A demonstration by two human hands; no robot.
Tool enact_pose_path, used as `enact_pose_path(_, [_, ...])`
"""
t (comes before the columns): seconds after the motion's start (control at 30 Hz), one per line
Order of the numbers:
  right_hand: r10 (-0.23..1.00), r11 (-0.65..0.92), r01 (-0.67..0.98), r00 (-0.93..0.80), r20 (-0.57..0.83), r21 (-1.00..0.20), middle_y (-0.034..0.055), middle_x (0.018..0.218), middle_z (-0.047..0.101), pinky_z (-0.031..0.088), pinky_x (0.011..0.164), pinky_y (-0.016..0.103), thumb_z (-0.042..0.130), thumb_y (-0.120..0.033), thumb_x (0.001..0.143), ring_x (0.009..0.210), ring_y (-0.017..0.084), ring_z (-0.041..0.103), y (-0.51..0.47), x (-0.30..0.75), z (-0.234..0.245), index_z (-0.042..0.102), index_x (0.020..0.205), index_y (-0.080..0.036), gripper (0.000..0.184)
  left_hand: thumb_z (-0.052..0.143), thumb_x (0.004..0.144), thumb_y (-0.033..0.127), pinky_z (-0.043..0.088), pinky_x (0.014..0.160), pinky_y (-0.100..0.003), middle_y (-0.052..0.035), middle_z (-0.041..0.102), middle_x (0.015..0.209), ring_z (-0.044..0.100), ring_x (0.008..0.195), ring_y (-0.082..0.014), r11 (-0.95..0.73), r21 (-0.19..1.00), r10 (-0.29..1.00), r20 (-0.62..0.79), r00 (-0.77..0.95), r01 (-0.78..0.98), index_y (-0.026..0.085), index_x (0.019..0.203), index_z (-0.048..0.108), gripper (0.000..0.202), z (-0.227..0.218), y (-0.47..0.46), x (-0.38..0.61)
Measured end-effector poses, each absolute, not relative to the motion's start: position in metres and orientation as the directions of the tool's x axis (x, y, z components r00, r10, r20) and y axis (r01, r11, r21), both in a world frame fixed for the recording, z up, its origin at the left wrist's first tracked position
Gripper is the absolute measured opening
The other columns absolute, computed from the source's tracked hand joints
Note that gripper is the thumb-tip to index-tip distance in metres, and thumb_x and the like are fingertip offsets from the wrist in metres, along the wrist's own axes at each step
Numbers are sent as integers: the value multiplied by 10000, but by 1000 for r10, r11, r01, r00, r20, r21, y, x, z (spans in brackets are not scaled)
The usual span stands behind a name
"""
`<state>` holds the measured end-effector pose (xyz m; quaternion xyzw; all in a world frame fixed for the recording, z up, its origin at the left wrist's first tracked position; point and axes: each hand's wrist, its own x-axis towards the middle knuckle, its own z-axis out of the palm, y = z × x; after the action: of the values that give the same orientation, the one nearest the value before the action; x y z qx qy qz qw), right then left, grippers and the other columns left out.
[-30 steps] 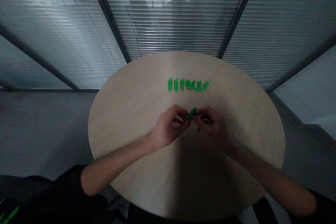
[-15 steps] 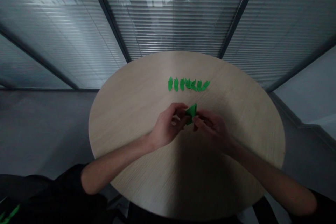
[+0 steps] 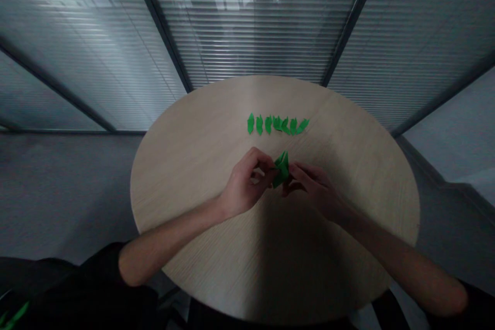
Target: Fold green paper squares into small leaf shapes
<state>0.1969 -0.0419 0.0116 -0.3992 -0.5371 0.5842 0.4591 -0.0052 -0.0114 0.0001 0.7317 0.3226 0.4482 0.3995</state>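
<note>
Green folded paper piece (image 3: pixel 281 169) stands upright, long axis pointing far, pinched by the left hand (image 3: pixel 246 180); the right hand (image 3: pixel 313 190) spreads its fingers just beside it!

Your 2 bare forearms (image 3: pixel 174 234) come in from the bottom corners and angle toward each other, with your dark sleeves (image 3: pixel 96 278) ending near the elbows. Your left hand (image 3: pixel 245 183) is curled up, its fingers (image 3: pixel 261 161) bent over in a pinch. Your right hand (image 3: pixel 313 191) sits just beside it, palm down, fingers reaching toward your left hand.
</note>
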Motion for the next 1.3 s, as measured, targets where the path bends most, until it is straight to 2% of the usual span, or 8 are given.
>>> enact_pose_path(0.13, [979, -7, -88, -205, 11, -996, 18, 793, 707, 644, 665, 319, 722, -624, 918, 676, 154, 676, -40, 198, 9, 741, 853, -220, 410, 669, 859, 93, 604, 660, -196, -40, 571, 1042, 628, 870, -122, -573, 812, 766, 481, 426, 113, 190, 947, 610, 144, 5, -13, -6])
enact_pose_path(0.27, [987, 18, -60, -161, 28, -998, 27, 795, 720, 655, 666, 332, 696, -628, 936, 671, 162, 691, -38, 199, 7, 740, 876, -209, 426, 674, 856, 116, 641, 706, -239, -64, 535, 1105, 625, 953, -158, -575, 812, 741, 467, 483, 97, 194, 1005, 634, 173, 10, -17, -7])
enact_pose_path(0.37, [985, 23, -61, -168, 33, -998, 32, 811, 731, 655, 652, 327, 694, -637, 936, 668, 163, 699, -39, 198, 7, 739, 882, -210, 433, 644, 962, 217, 637, 677, -239, -59, 517, 1092, 624, 875, -133, -523, 848, 766, 424, 483, 84, 187, 965, 640, 31, 10, -16, -6])
enact_pose_path(0.43, [983, 25, -65, -181, 36, -998, 33, 818, 737, 653, 643, 316, 702, -636, 932, 671, 160, 702, -39, 198, 8, 736, 875, -209, 432, 658, 988, 274, 615, 642, -216, -45, 513, 1062, 614, 824, -112, -493, 865, 794, 404, 454, 93, 181, 909, 623, 127, 8, -14, -5])
enact_pose_path(0.73, [982, 46, -56, -179, 56, -997, 13, 769, 684, 640, 628, 299, 708, -622, 932, 663, 151, 687, -40, 197, 10, 721, 860, -206, 423, 760, 916, 323, 569, 596, -210, -14, 651, 867, 649, 728, -115, -297, 952, 876, 242, 417, 73, 186, 938, 589, 220, -1, -11, -1])
enact_pose_path(1.1, [978, 13, -28, -206, 19, -1000, 5, 715, 698, 608, 625, 288, 766, -566, 898, 620, 144, 679, -39, 199, 8, 731, 893, -193, 375, 797, 879, 284, 595, 561, -191, -2, 644, 876, 659, 702, -106, -131, 977, 882, 193, 429, -171, 185, 979, 532, 300, 2, -11, 4])
enact_pose_path(1.2, [984, 6, -11, -179, 8, -1000, 14, 727, 713, 612, 637, 294, 779, -541, 887, 637, 151, 691, -39, 199, 8, 739, 870, -188, 355, 827, 853, 291, 613, 555, -214, -1, 657, 901, 673, 740, -131, -92, 977, 887, 169, 429, -193, 199, 1076, 515, 394, 4, -11, 5])
enact_pose_path(1.3, [989, 6, -16, -150, 8, -1000, 22, 732, 728, 607, 627, 293, 788, -532, 873, 640, 156, 694, -40, 199, 7, 750, 864, -186, 348, 784, 894, 344, 604, 560, -217, 3, 662, 845, 668, 693, -120, -27, 991, 875, 87, 477, -133, 174, 1048, 548, 329, 6, -10, 5])
